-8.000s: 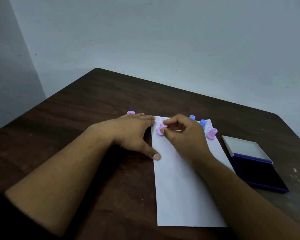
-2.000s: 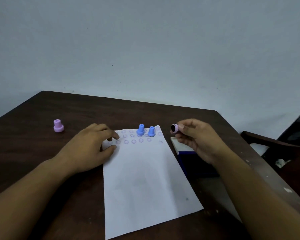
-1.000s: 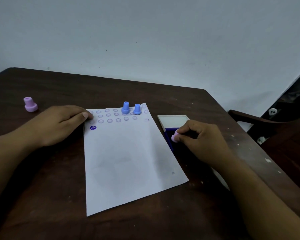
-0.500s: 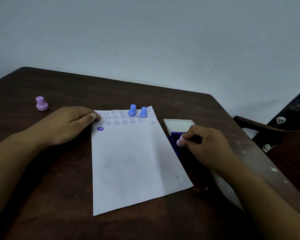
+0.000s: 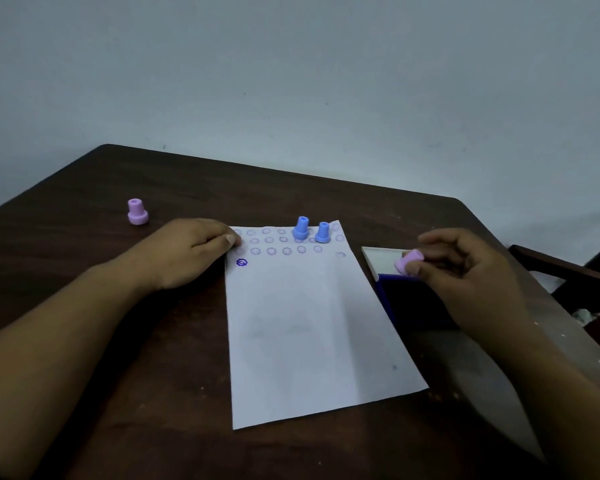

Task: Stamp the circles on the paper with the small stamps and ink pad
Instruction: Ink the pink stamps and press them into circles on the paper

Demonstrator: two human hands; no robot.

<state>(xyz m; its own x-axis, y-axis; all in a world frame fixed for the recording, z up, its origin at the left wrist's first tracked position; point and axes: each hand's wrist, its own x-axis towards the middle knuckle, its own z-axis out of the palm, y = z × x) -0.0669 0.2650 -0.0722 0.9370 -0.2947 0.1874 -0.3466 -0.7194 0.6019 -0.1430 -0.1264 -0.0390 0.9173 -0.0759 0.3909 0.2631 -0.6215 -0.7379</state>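
Observation:
A white paper lies on the dark wooden table, with rows of faint circles along its far edge and one dark purple stamp mark at the left. My left hand lies flat on the paper's top left corner. My right hand pinches a small pink stamp above the open blue ink pad, whose white lid stands at its far end. Two blue stamps stand upright on the circles.
Another pink stamp stands alone at the far left of the table. A dark wooden chair sits beyond the table's right edge. A pale wall rises behind the table.
My right hand has lifted the pink stamp off the ink pad; one second ago it pressed the stamp down on the pad. My left hand has stayed on the paper's corner.

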